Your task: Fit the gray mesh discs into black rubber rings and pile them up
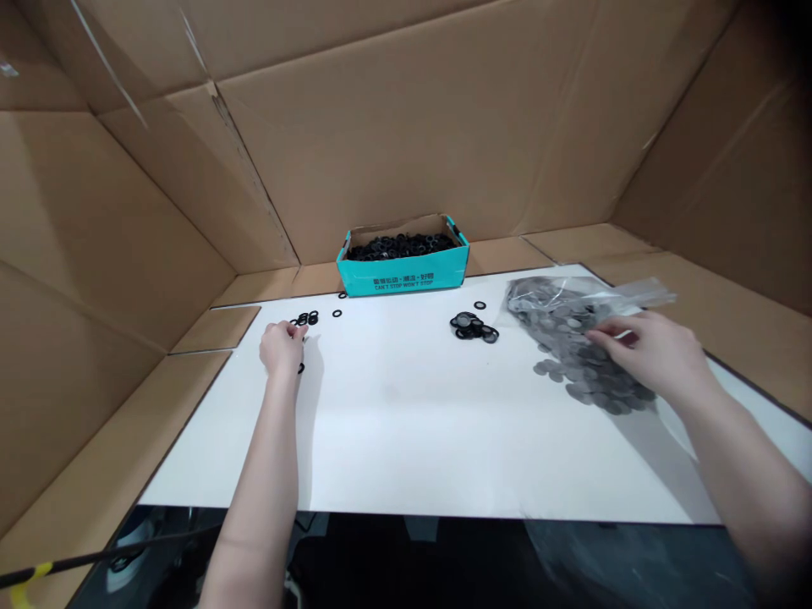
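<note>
My left hand is closed in a pinch at the left of the white table, beside a small group of black rings. What its fingertips hold, if anything, is too small to make out. Over a pile of thin grey discs at the right is my right hand, thumb and forefinger pinched together. Its fingertips hide whatever is between them. Many of these discs lie inside a clear plastic bag, and others have spilled out in front of it. Between my hands sits a heap of black rings with grey discs.
At the back edge stands a turquoise box filled with black rings. A loose ring lies in front of it, another ring near the heap. Cardboard walls enclose the white tabletop at the back and sides.
</note>
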Demonstrator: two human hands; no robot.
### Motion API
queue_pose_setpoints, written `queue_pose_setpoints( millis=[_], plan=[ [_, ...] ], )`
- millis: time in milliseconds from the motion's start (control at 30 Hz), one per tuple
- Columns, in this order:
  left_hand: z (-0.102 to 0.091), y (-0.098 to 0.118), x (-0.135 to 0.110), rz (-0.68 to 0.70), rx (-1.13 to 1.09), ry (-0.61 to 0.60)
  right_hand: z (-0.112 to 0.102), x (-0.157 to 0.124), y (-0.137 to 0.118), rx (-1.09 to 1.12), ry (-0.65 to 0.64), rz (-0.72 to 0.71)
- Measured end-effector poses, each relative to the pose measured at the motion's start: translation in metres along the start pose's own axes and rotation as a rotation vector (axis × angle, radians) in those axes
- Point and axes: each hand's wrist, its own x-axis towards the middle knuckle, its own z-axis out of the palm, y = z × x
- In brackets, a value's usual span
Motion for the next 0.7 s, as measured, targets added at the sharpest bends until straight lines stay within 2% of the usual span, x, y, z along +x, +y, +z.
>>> queue_pose_setpoints(
  millis=[100,200,300,367,500,533,600,667,700],
  plan=[
    [0.002,0.004,-0.003,0.055,-0.059,0.024,-0.003,-0.001,-0.005,0.021,0.072,-0.006],
    [0.005,0.012,-0.006,0.127,-0.161,0.026,-0.009,-0.002,-0.012,0.066,0.093,0.089],
    [0.009,0.026,-0.015,0.213,-0.285,-0.010,-0.017,-0.005,-0.020,0.133,0.128,0.138],
    [0.012,0.038,-0.024,0.280,-0.372,-0.062,-0.021,-0.009,-0.029,0.211,0.146,0.114],
    [0.014,0.067,-0.050,0.396,-0.533,-0.225,-0.025,-0.022,-0.060,0.499,0.104,-0.028],
    [0.013,0.074,-0.057,0.424,-0.585,-0.281,-0.025,-0.025,-0.070,0.579,0.067,-0.062],
    [0.009,0.088,-0.072,0.462,-0.807,-0.472,-0.023,-0.029,-0.092,0.672,-0.044,-0.151],
    [0.004,0.100,-0.085,0.466,-0.905,-0.617,-0.018,-0.031,-0.113,0.732,-0.179,-0.277],
    [0.003,0.105,-0.091,0.460,-0.928,-0.676,-0.015,-0.032,-0.122,0.772,-0.197,-0.329]
  ],
)
